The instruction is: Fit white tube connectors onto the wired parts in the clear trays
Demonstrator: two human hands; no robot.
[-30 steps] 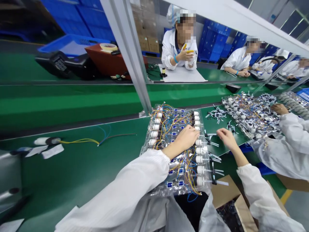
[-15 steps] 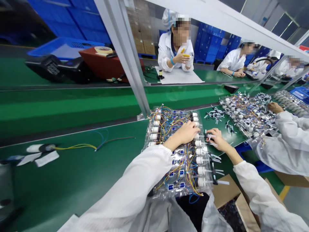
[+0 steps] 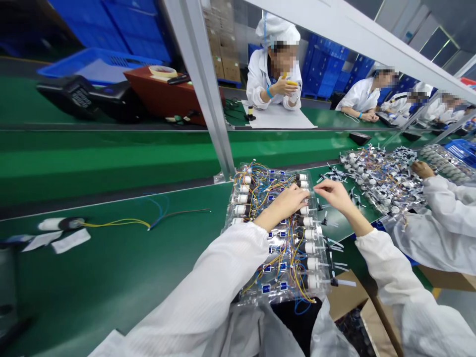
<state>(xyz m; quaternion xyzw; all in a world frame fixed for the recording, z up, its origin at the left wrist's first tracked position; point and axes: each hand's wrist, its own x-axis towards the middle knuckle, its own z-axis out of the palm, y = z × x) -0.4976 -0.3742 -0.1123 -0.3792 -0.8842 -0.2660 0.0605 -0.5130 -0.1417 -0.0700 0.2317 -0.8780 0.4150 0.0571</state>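
A clear plastic tray [image 3: 247, 295] holds two rows of white-and-black cylinders [image 3: 311, 281] with yellow, red and blue wires and small blue panels between them. My left hand [image 3: 288, 202] lies over the right row, fingers curled around a white cylinder that they mostly hide. Just right of it, my right hand [image 3: 334, 195] is closed in a pinch by the tray's right edge; whatever lies between thumb and forefinger is too small to make out. Small black pieces with pale blades [image 3: 334, 281] stick out from the cylinders along that edge.
A lone wired cylinder [image 3: 61, 224] lies on the green bench at left. At right are loose bladed pieces [image 3: 334, 173], a heaped tray [image 3: 386, 173] and a co-worker's hand [image 3: 423, 169]. A metal post [image 3: 203, 89] rises behind my tray; an open carton [image 3: 375, 327] stands below.
My right hand has moved up and slightly left from a bladed piece at the tray's edge, its fingers now pinched together. My left hand stays in nearly the same place.
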